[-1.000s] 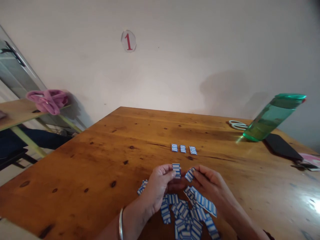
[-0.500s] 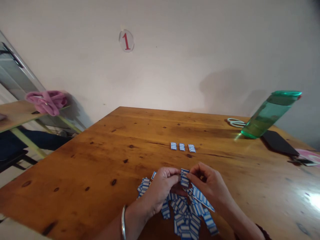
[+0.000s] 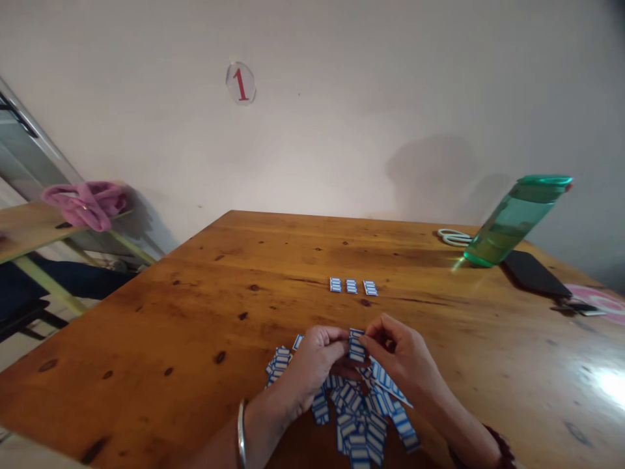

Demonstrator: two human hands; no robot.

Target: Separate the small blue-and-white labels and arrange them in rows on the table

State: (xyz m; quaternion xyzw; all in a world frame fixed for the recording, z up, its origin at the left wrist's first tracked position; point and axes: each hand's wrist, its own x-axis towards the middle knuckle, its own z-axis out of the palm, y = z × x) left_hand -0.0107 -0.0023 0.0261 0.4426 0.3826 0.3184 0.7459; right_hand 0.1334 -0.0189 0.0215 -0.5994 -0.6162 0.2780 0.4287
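Observation:
A small strip of blue-bordered white labels [image 3: 357, 346] is held up between my two hands. My left hand [image 3: 319, 358] is closed, pinching the strip's left edge between thumb and fingers. On the other side, my right hand [image 3: 401, 348] is closed on its right edge. Beneath both hands lies a loose pile of similar label strips [image 3: 359, 423], partly hidden by the fingers and wrists. Farther off, three small label pieces lie in a row, the middle label piece [image 3: 351, 286] flanked by one on each side.
A green bottle [image 3: 517, 221] stands at the right rear of the wooden table [image 3: 170, 326]. Near it are a white cable [image 3: 454, 237], a dark phone-like slab [image 3: 534, 273] and a pink round item [image 3: 610, 303]. Pink fabric [image 3: 88, 203] rests on a side table at left.
The view has shifted slightly, so the scene sits a little to the left. Both hands keep the same hold on the label strip.

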